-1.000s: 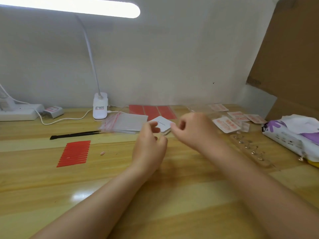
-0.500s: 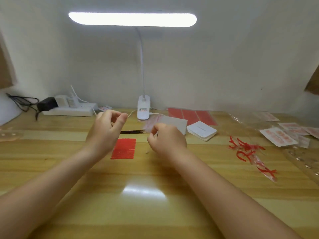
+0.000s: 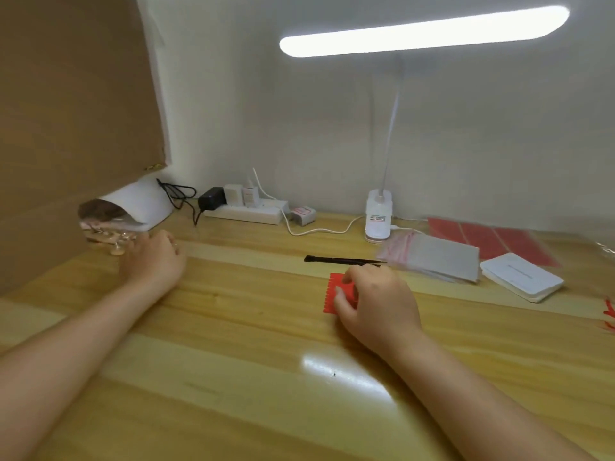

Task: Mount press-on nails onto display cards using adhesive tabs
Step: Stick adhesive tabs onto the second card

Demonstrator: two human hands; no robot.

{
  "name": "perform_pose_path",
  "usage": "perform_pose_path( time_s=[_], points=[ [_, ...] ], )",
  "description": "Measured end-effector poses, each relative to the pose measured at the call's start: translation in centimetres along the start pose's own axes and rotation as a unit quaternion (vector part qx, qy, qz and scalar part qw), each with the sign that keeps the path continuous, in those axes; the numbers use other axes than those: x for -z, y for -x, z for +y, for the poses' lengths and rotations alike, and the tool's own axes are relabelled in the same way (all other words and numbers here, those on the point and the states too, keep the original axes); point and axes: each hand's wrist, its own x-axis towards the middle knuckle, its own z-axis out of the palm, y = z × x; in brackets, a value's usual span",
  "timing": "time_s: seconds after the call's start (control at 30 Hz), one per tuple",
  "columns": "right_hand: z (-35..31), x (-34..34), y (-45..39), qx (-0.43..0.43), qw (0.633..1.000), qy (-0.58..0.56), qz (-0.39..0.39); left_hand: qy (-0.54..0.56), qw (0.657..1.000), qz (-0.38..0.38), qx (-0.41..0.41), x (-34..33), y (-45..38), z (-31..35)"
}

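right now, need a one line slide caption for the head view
Right hand rests on the red adhesive tab sheet while the left hand reaches toward clear items at the wooden desk's left edge.

The right hand (image 3: 376, 304) covers the right part of the red tab sheet (image 3: 334, 294), and its curled fingers hide whether they pinch anything. The left hand (image 3: 153, 257) shows only its back; its fingertips and what they touch near the blurred clear items (image 3: 106, 236) cannot be made out. The bag stack (image 3: 432, 261) is smeared by motion. Red sheets (image 3: 482, 234) run under a glare. Red scraps (image 3: 609, 314) are cut by the right edge. The tool (image 3: 339, 260) tip vanishes behind the right hand.
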Motion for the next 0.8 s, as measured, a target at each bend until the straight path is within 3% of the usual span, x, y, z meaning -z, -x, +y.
perform_pose_path(
  time_s=[0.1, 0.23, 0.3, 0.47, 0.67, 0.8],
  points=[
    [0.1, 0.0, 0.0, -0.006, 1.0, -0.001, -0.003, -0.019, 0.996, 0.022, 0.089, -0.9, -1.2, -1.0],
    [0.3, 0.0, 0.0, -0.017, 1.0, -0.003, -0.01, 0.08, 0.974, 0.029, 0.208, -1.4, -2.6, -2.6],
    [0.3, -0.1, 0.0, -0.019, 1.0, -0.005, -0.008, 0.105, 0.97, 0.032, 0.215, -1.4, -3.6, -4.0],
    [0.2, -0.2, -0.1, -0.013, 1.0, -0.006, -0.017, 0.142, 0.966, -0.087, 0.199, -1.7, -5.7, -6.6],
    [0.3, -0.2, -0.1, -0.018, 1.0, -0.005, -0.023, 0.146, 0.969, -0.054, 0.19, -2.5, -5.7, -6.7],
    [0.4, -0.2, -0.1, -0.023, 0.999, -0.005, -0.03, 0.211, 0.967, -0.078, 0.121, -2.8, -5.6, -6.6]
  ],
)
